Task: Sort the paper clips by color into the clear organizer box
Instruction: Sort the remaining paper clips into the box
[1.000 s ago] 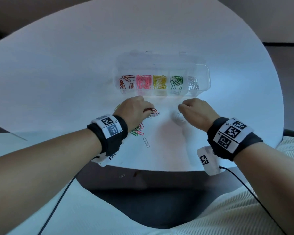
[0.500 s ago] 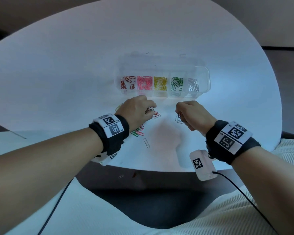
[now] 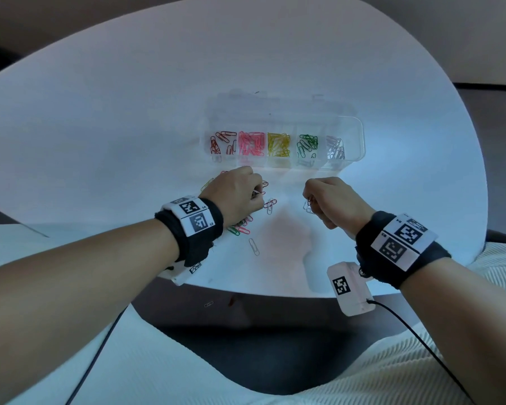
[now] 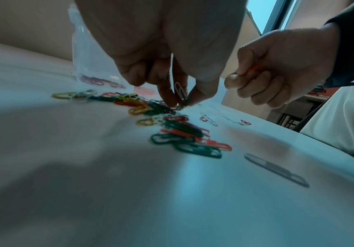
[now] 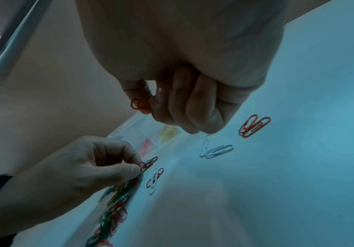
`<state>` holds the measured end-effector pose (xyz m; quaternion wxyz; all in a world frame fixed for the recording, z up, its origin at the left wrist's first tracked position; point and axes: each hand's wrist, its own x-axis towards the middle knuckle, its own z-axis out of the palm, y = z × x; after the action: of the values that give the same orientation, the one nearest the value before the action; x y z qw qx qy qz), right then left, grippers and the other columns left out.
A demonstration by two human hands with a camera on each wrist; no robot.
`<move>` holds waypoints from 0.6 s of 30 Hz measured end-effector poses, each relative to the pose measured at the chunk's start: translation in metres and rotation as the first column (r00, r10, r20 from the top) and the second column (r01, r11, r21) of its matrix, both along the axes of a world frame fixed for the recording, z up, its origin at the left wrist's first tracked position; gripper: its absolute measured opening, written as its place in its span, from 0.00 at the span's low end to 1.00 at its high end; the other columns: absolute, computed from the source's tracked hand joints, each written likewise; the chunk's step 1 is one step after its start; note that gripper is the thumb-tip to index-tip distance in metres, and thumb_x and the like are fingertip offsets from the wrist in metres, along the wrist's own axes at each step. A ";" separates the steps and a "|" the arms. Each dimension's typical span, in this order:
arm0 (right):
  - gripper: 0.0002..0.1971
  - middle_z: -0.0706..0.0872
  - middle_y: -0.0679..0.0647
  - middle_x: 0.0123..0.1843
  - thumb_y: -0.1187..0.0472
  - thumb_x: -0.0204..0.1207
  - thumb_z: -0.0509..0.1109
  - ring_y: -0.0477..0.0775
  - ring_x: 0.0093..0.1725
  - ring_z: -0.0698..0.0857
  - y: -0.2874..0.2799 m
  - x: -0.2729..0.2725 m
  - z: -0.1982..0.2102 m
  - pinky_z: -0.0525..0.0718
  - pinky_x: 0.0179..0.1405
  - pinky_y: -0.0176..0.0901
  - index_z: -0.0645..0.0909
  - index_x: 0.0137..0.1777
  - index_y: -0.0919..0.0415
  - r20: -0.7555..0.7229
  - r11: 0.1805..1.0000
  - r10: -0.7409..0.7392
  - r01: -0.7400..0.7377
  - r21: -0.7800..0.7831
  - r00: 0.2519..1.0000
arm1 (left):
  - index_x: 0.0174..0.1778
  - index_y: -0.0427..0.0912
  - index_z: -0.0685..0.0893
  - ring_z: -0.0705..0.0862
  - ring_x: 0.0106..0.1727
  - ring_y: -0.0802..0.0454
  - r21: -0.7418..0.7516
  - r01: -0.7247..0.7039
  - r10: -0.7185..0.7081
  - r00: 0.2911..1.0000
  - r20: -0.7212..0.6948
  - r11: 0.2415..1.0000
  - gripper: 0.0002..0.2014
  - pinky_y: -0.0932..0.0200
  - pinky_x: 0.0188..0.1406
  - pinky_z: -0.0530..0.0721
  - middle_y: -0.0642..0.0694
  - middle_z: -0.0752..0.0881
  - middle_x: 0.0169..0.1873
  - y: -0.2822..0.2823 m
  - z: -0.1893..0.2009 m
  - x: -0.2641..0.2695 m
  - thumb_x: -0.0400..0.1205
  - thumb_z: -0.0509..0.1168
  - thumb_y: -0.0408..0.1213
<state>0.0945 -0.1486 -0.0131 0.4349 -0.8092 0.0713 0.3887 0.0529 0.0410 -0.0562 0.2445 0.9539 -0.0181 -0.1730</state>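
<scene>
Pinched in the right hand (image 5: 184, 100) is a red paper clip (image 5: 139, 104); the left hand (image 4: 172, 80) pinches a silver clip (image 4: 180, 93) over the loose pile (image 4: 172, 127), near the clear organizer box (image 3: 360, 141) on the white table (image 3: 129, 127).

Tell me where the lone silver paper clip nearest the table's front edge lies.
In the head view, the silver paper clip lies flat, just right of the left wrist, nearer than the mixed pile of clips.
</scene>
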 end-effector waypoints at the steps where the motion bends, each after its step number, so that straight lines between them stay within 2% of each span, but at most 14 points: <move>1: 0.17 0.61 0.46 0.19 0.64 0.72 0.58 0.52 0.24 0.54 0.000 0.000 0.000 0.53 0.24 0.38 0.61 0.23 0.53 -0.007 1.000 -0.007 0.007 0.010 1.000 | 0.45 0.39 0.85 0.81 0.44 0.43 -0.008 -0.009 0.009 1.000 -0.001 1.000 0.09 0.51 0.45 0.79 0.44 0.82 0.44 -0.001 0.001 0.001 0.79 0.63 0.39; 5: 0.19 0.59 0.47 0.20 0.64 0.75 0.60 0.52 0.25 0.53 0.003 -0.001 0.001 0.52 0.23 0.37 0.60 0.25 0.52 -0.041 0.997 -0.034 0.036 0.063 0.999 | 0.45 0.41 0.88 0.80 0.45 0.43 -0.026 0.002 -0.002 1.000 0.001 1.000 0.10 0.54 0.43 0.77 0.46 0.82 0.40 -0.002 0.002 0.003 0.80 0.62 0.41; 8: 0.17 0.59 0.50 0.23 0.64 0.76 0.60 0.52 0.26 0.51 0.003 -0.001 0.002 0.50 0.25 0.40 0.60 0.28 0.53 -0.109 0.988 -0.079 0.093 0.126 0.991 | 0.49 0.47 0.91 0.81 0.46 0.45 -0.086 0.005 -0.004 1.000 0.004 0.996 0.11 0.52 0.46 0.79 0.47 0.83 0.41 0.000 0.000 0.002 0.81 0.63 0.43; 12: 0.12 0.68 0.56 0.24 0.65 0.75 0.59 0.52 0.24 0.53 -0.001 0.001 0.001 0.52 0.22 0.38 0.64 0.31 0.57 -0.226 0.938 -0.201 0.254 0.237 0.953 | 0.53 0.51 0.92 0.82 0.47 0.52 -0.193 -0.001 0.013 0.998 0.062 0.981 0.10 0.55 0.48 0.79 0.52 0.83 0.45 0.000 -0.001 0.000 0.79 0.67 0.45; 15: 0.12 0.71 0.56 0.23 0.70 0.73 0.56 0.51 0.20 0.57 -0.002 0.004 0.002 0.57 0.20 0.36 0.64 0.30 0.59 -0.252 0.899 -0.269 0.337 0.280 0.929 | 0.46 0.49 0.93 0.82 0.43 0.53 -0.233 -0.004 0.030 0.994 0.109 0.973 0.08 0.56 0.45 0.80 0.53 0.86 0.41 -0.003 0.003 0.000 0.77 0.69 0.42; 18: 0.11 0.71 0.56 0.24 0.72 0.73 0.56 0.52 0.20 0.61 0.002 0.006 0.003 0.57 0.25 0.42 0.65 0.30 0.60 -0.225 0.886 -0.316 0.371 0.278 0.922 | 0.36 0.43 0.88 0.81 0.36 0.52 -0.265 -0.040 0.057 0.997 0.057 0.964 0.05 0.61 0.37 0.78 0.51 0.86 0.32 -0.010 0.014 -0.001 0.74 0.67 0.37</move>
<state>0.1004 -0.1466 -0.0106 0.6126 -0.6667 0.1883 0.3805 0.0520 0.0306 -0.0425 0.3725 0.9182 -0.0252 -0.1323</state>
